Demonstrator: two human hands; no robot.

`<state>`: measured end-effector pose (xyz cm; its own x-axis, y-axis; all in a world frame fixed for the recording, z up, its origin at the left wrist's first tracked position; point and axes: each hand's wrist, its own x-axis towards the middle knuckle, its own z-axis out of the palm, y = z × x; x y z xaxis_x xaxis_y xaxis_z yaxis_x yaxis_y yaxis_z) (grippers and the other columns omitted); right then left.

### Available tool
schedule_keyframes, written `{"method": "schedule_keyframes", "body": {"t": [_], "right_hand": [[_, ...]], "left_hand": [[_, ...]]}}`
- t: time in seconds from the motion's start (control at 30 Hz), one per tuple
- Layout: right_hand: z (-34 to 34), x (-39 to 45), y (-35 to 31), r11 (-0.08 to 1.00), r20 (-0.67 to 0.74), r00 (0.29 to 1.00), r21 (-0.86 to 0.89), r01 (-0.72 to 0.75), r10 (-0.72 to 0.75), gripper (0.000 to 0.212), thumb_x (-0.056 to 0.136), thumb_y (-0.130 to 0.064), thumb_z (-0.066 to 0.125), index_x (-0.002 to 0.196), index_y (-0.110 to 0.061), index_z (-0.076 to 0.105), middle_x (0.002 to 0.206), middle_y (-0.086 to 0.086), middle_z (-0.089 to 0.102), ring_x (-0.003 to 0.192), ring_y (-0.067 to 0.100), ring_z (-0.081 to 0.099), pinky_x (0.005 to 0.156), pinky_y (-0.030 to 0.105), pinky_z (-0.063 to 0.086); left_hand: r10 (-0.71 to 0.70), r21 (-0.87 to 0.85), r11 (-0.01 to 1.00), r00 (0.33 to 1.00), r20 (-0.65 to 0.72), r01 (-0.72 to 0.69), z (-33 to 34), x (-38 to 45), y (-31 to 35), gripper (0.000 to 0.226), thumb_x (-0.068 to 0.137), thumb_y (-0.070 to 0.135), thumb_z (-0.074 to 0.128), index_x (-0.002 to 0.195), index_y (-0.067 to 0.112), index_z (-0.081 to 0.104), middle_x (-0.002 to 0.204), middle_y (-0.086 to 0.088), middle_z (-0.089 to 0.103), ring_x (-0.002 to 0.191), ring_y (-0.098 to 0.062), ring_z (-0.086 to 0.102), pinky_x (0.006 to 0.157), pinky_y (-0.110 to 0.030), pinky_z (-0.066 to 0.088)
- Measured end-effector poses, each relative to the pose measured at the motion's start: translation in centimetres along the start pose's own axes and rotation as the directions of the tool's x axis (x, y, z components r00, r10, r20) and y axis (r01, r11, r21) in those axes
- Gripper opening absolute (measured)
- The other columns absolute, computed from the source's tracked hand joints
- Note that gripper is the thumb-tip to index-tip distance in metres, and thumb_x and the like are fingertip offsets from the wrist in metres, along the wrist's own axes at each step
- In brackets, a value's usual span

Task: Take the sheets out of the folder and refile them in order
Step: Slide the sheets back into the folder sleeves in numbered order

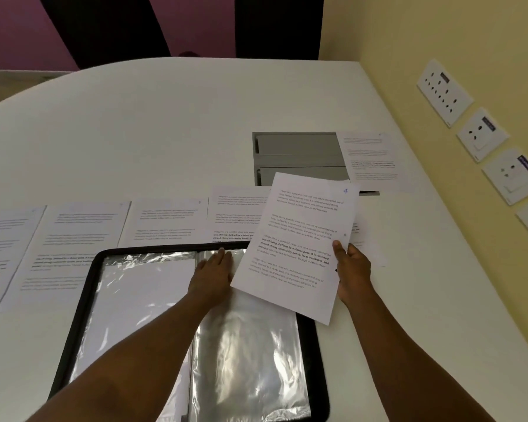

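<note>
A black-edged display folder (83, 296) lies open on the white table, its clear plastic sleeves shining. My left hand (215, 271) rests flat, fingers straight, on the top of the right-hand sleeve (250, 354). My right hand (352, 268) pinches a printed sheet (299, 248) marked "4" in blue at its top corner, held tilted above the folder's right side. The left-hand sleeve (141, 293) shows a white sheet inside. Several printed sheets (86, 239) lie in a row behind the folder, one partly hidden under the held sheet.
A grey recessed cable box (296, 153) is set into the table behind the sheets, with another printed sheet (372, 156) beside it on the right. Wall sockets (482, 132) line the yellow wall at the right. The table's far edge curves at the back.
</note>
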<state>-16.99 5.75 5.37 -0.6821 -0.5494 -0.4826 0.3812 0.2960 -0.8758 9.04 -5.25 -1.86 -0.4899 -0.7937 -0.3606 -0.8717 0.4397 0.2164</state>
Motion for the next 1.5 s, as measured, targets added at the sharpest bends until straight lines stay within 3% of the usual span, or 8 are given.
{"method": "schedule_keyframes", "body": {"t": [0.2,0.27,0.37,0.6,0.7,1.1,1.23,1.5], "right_hand": [[1.4,2.0,-0.6,1.000,-0.024,1.000,0.012,-0.011,0.011,0.012,0.095,-0.024,0.062,0.103,-0.019,0.070,0.100,0.003,0.071,0.081,0.016,0.065,0.066,0.029,0.053],[1.9,2.4,-0.7,1.000,-0.025,1.000,0.006,-0.011,0.011,0.013,0.095,-0.024,0.062,0.105,-0.019,0.070,0.101,0.002,0.072,0.082,0.016,0.066,0.066,0.030,0.053],[2.4,2.8,-0.6,1.000,-0.022,1.000,-0.006,-0.015,0.014,0.014,0.095,-0.024,0.061,0.106,-0.019,0.069,0.100,0.001,0.072,0.082,0.016,0.066,0.063,0.027,0.052],[3.2,3.1,-0.8,0.999,-0.038,0.999,-0.005,-0.038,0.037,0.009,0.096,-0.024,0.061,0.101,-0.022,0.067,0.092,-0.002,0.070,0.073,0.012,0.064,0.057,0.025,0.050],[3.0,3.3,-1.1,0.999,-0.041,0.998,0.006,-0.043,0.043,0.009,0.096,-0.025,0.060,0.100,-0.022,0.067,0.091,-0.001,0.069,0.072,0.012,0.062,0.055,0.025,0.048],[0.9,4.1,-2.4,0.995,-0.079,0.996,0.093,-0.031,0.038,0.015,0.096,-0.024,0.059,0.106,-0.018,0.068,0.090,0.000,0.070,0.076,0.017,0.062,0.070,0.033,0.055],[0.2,4.4,-2.6,0.995,-0.093,0.995,0.095,-0.018,0.027,0.010,0.097,-0.025,0.059,0.097,-0.022,0.068,0.096,0.005,0.071,0.076,0.016,0.064,0.067,0.031,0.056],[-0.3,4.8,-2.7,0.990,-0.123,0.992,0.137,-0.021,0.038,0.009,0.096,-0.027,0.060,0.094,-0.026,0.068,0.115,0.019,0.067,0.084,0.023,0.062,0.077,0.040,0.058]], "left_hand": [[0.025,0.143,0.990,0.991,-0.129,-0.006,0.9,0.9,0.2,0.059,0.094,0.005,0.046,0.150,0.006,0.029,0.154,-0.016,0.035,0.138,-0.029,0.041,0.110,-0.041,0.033],[0.080,0.154,0.987,0.974,-0.210,-0.048,1.0,1.2,0.0,0.058,0.077,0.001,0.069,0.133,0.003,0.055,0.123,-0.016,0.065,0.105,-0.033,0.066,0.091,-0.044,0.051],[0.118,0.178,0.981,0.958,-0.260,-0.073,0.8,1.8,-0.1,0.051,0.060,0.001,0.078,0.109,0.011,0.068,0.082,-0.005,0.073,0.070,-0.029,0.068,0.069,-0.039,0.055],[0.140,0.138,0.984,0.969,-0.203,-0.113,-1.4,3.6,0.2,0.014,0.064,0.001,0.072,0.075,0.010,0.068,0.074,-0.010,0.064,0.072,-0.035,0.061,0.062,-0.037,0.046],[0.131,0.017,0.991,0.977,-0.168,-0.130,-1.9,4.5,-0.1,0.005,0.078,0.011,0.064,0.082,0.013,0.065,0.084,-0.007,0.067,0.079,-0.031,0.062,0.064,-0.034,0.043],[0.069,-0.264,0.962,0.997,-0.027,-0.074,-3.9,5.8,0.1,0.036,0.078,0.018,0.072,0.059,0.027,0.043,0.069,0.005,0.054,0.070,-0.019,0.054,0.056,-0.026,0.032],[0.098,-0.229,0.969,0.995,-0.014,-0.099,-4.3,5.9,0.0,0.003,0.080,0.020,0.076,0.081,0.023,0.076,0.090,-0.001,0.068,0.087,-0.021,0.063,0.074,-0.029,0.047],[0.120,-0.160,0.978,0.987,-0.105,-0.136,-4.1,5.3,0.0,0.009,0.090,0.022,0.066,0.097,0.021,0.071,0.095,0.002,0.073,0.087,-0.018,0.066,0.075,-0.029,0.050]]}}
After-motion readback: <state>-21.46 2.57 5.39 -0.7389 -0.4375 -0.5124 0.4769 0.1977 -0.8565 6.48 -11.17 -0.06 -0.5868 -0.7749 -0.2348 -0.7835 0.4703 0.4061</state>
